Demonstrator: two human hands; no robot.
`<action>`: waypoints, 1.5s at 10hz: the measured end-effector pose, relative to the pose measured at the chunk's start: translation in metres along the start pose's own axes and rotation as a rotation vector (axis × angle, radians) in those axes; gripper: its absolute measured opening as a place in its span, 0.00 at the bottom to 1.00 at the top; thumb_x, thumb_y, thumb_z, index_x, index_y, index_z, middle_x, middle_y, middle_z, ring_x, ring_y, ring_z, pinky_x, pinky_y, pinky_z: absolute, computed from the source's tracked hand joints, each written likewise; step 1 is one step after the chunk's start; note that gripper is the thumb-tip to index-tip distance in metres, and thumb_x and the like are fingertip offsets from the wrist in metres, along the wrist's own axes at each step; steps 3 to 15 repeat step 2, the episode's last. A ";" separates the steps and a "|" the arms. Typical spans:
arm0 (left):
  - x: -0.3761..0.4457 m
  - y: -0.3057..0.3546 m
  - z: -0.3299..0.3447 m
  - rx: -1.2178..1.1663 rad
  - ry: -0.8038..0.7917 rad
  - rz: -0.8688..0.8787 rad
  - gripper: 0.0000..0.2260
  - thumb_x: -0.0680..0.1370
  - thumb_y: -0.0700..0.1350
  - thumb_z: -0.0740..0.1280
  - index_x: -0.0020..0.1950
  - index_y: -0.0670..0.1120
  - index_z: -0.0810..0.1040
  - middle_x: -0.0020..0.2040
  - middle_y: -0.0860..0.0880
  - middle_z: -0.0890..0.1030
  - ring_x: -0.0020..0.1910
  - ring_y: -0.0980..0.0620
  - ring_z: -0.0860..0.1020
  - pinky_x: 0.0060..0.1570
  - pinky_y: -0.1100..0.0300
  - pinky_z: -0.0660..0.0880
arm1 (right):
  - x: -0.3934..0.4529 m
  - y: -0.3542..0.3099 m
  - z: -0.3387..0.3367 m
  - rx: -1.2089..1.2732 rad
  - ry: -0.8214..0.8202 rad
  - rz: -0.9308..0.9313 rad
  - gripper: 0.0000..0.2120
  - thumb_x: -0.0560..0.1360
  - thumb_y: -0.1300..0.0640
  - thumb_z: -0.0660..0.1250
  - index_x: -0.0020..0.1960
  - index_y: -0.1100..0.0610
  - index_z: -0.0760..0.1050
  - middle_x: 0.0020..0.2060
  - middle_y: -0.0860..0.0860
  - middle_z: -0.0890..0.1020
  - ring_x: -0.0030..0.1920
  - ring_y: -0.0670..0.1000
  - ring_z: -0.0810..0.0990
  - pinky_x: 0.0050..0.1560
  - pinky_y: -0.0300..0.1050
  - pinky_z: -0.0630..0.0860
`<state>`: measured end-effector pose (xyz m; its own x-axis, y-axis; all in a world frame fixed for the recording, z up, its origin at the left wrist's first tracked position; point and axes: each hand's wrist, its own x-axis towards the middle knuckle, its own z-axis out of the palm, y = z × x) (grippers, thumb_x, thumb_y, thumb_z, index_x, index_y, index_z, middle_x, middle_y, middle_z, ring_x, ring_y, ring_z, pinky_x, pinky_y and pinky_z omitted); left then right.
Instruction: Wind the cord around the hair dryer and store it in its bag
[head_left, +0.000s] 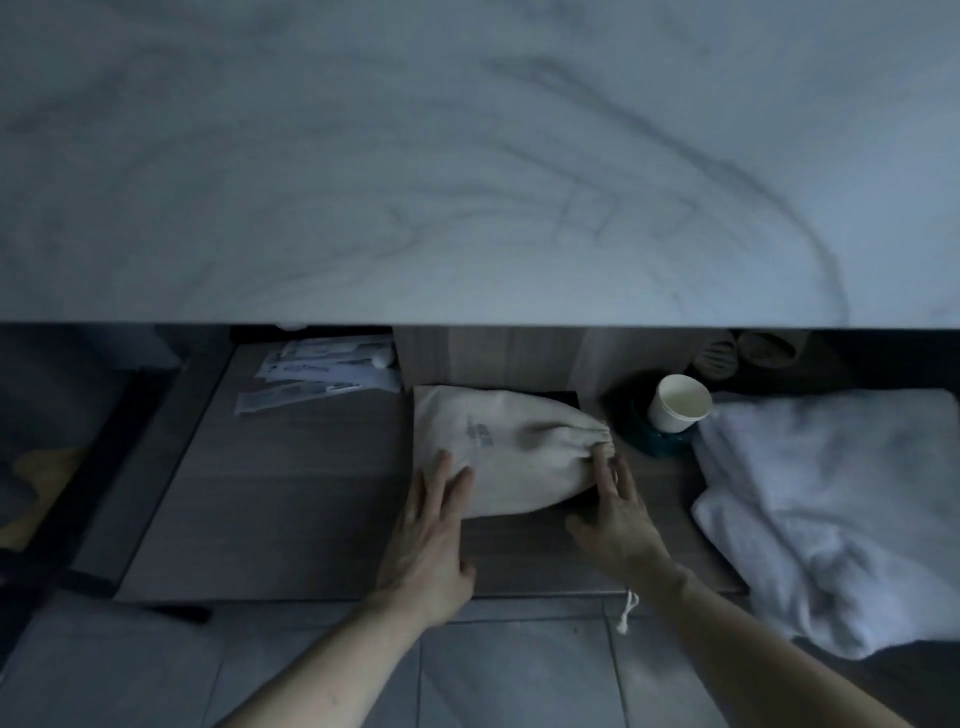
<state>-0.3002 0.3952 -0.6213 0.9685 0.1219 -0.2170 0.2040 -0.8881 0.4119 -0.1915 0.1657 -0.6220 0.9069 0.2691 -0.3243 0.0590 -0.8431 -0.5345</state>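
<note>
Probably a hotel bathroom in dim light, marble counter (467, 156) above a wooden shelf (291, 493), sealed toiletry packets (317, 376), paper cup (678, 402), folded white towels (831, 499), tiled floor (467, 675)

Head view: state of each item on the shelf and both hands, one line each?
bag: lying on its side on the shelf, mouth cinched shut, bulging
left hand: open, flat on the bag's closed end
right hand: open, fingertips at the cinched mouth
paper cup: tilted, empty
towels: crumpled heap
sachets: sealed as far as visible, loosely piled
</note>
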 end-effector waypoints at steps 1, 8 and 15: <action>-0.011 0.000 -0.009 0.009 -0.016 0.011 0.48 0.79 0.46 0.72 0.88 0.55 0.41 0.86 0.57 0.31 0.87 0.44 0.45 0.84 0.51 0.57 | -0.005 -0.003 -0.003 -0.022 -0.050 0.010 0.49 0.79 0.48 0.68 0.89 0.52 0.40 0.88 0.55 0.43 0.88 0.59 0.44 0.84 0.54 0.54; -0.020 0.001 -0.030 0.020 -0.100 0.024 0.44 0.80 0.45 0.71 0.88 0.53 0.47 0.87 0.57 0.36 0.86 0.47 0.51 0.82 0.54 0.60 | -0.006 -0.003 -0.005 -0.085 -0.120 -0.029 0.47 0.74 0.38 0.61 0.87 0.57 0.53 0.88 0.57 0.46 0.88 0.60 0.45 0.84 0.56 0.60; -0.020 0.001 -0.030 0.020 -0.100 0.024 0.44 0.80 0.45 0.71 0.88 0.53 0.47 0.87 0.57 0.36 0.86 0.47 0.51 0.82 0.54 0.60 | -0.006 -0.003 -0.005 -0.085 -0.120 -0.029 0.47 0.74 0.38 0.61 0.87 0.57 0.53 0.88 0.57 0.46 0.88 0.60 0.45 0.84 0.56 0.60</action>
